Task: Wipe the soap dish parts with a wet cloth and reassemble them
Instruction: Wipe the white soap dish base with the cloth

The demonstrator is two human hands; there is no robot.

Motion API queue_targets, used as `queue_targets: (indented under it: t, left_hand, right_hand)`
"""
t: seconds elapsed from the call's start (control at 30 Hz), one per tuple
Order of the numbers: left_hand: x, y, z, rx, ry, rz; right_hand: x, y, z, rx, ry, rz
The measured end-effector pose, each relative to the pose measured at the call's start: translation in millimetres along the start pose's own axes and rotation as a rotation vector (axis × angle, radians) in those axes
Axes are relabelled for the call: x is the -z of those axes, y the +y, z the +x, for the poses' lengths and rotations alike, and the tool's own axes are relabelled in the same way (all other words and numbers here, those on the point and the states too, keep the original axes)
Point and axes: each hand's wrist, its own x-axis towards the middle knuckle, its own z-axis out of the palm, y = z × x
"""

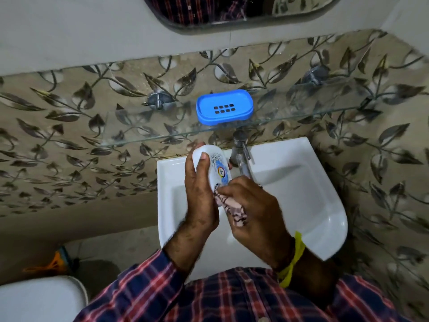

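Observation:
My left hand (200,191) grips a white oval soap dish part (218,167) with a blue printed label, held over the left side of the white sink (325,205). My right hand (253,205) holds a crumpled pink patterned cloth (234,210) and presses it against the lower end of the white part. A blue soap dish tray (224,106) with several drain slots sits on the glass shelf (139,133) above the sink, apart from both hands.
A metal tap (241,154) stands at the back of the sink, just right of the white part. A mirror (232,10) hangs above. A white toilet lid (39,298) is at the lower left, with an orange object (53,263) on the floor.

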Motion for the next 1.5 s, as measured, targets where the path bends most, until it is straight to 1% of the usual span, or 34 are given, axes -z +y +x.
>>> queue_targets:
  t: [0.03,0.1,0.17,0.27,0.33,0.43,0.5,0.53,0.57,0.6,0.7,0.77,0.83,0.97,1.1,1.23,1.37,1.5]
  left_hand:
    - [1.1,1.0,-1.7,-0.005,-0.002,-0.003]
    - [5.4,2.3,-2.7,-0.029,-0.004,0.021]
    - [8.0,2.1,-7.5,-0.049,-0.044,0.123]
    - [8.5,-0.2,-18.1,-0.066,-0.134,0.274]
    - [12.0,-0.1,-19.8,-0.086,-0.156,0.345]
    - [21.0,2.2,-19.0,-0.078,-0.152,0.363]
    - [26.4,3.3,-21.3,-0.065,-0.156,0.391]
    - [27.9,5.3,-22.3,-0.061,-0.159,0.392]
    - [27.9,7.9,-22.5,-0.055,-0.155,0.377]
    - [28.2,10.0,-21.5,-0.039,-0.143,0.354]
    - [29.6,12.0,-18.1,0.059,-0.117,0.319]
    - [32.9,7.8,-19.8,0.158,-0.124,0.323]
    - [36.9,1.1,-24.3,0.218,-0.127,0.357]
    - [42.0,-12.1,-32.3,0.185,-0.133,0.490]
    - [43.2,-15.9,-40.3,0.163,-0.140,0.589]
    - [39.9,-20.0,-49.8,0.146,-0.158,0.669]
    - [41.2,-23.7,-54.4,0.123,-0.146,0.776]
    - [45.7,-20.6,-59.5,0.063,-0.111,0.823]
  right_hand:
    - [-0.8,-3.6,-1.0,0.023,-0.037,-0.029]
    - [-0.4,-4.4,0.8,-0.011,-0.045,-0.031]
    - [-1.0,1.7,13.5,-0.115,0.023,0.014]
    - [-4.8,14.9,43.5,-0.213,0.136,-0.043]
    - [-5.3,11.0,54.0,-0.176,0.096,-0.020]
    - [-2.1,3.6,49.9,-0.051,-0.048,-0.040]
    - [0.7,9.9,42.0,-0.039,-0.047,0.046]
    - [2.1,14.4,37.9,-0.058,-0.011,0.096]
    - [3.8,18.9,33.2,-0.114,0.039,0.147]
    - [5.6,23.8,28.5,-0.229,0.094,0.220]
    - [15.4,37.2,18.1,-0.740,0.206,0.543]
    - [22.8,51.3,10.3,-1.002,0.184,0.729]
    - [27.2,61.1,1.5,-1.127,0.145,0.803]
    - [24.6,68.5,-19.1,-1.187,0.161,0.833]
    - [22.0,77.8,-35.0,-1.238,0.240,0.810]
    - [24.6,80.8,-44.8,-1.232,0.277,0.765]
    - [21.9,82.8,-50.7,-1.215,0.246,0.741]
    - [17.1,83.0,-47.4,-1.158,0.224,0.646]
